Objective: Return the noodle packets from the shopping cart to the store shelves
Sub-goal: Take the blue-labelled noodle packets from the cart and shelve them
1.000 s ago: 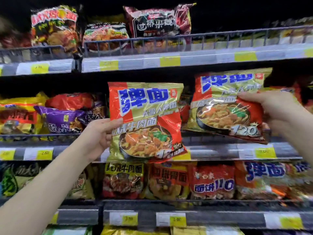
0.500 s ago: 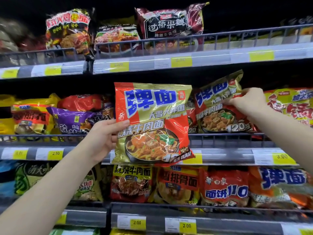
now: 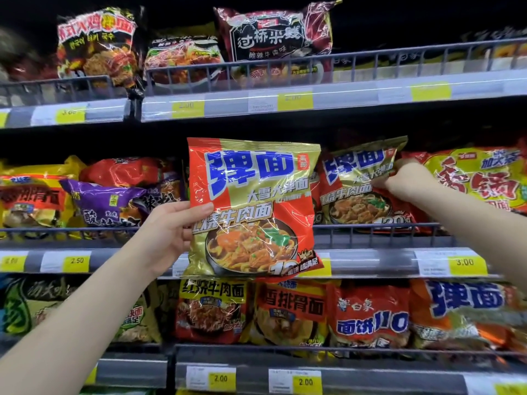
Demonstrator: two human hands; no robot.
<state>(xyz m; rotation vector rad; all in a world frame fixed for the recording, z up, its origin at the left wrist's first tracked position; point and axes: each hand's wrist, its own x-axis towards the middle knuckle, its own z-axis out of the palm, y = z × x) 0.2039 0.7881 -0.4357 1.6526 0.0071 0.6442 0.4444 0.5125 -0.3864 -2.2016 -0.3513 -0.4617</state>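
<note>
My left hand grips a red-and-gold noodle packet by its left edge and holds it upright in front of the middle shelf. A second packet of the same kind leans inside the middle shelf, behind its wire rail. My right hand pinches that packet at its upper right edge. Both forearms reach up from the bottom corners.
The top shelf carries dark noodle packets behind a wire rail. A yellow-and-red packet lies right of my right hand; purple and yellow packets lie to the left. The lower shelf is packed with more packets.
My right hand has pushed its packet back into the middle shelf, behind the rail. The packet in my left hand stayed roughly where it was; the view shifted slightly.
</note>
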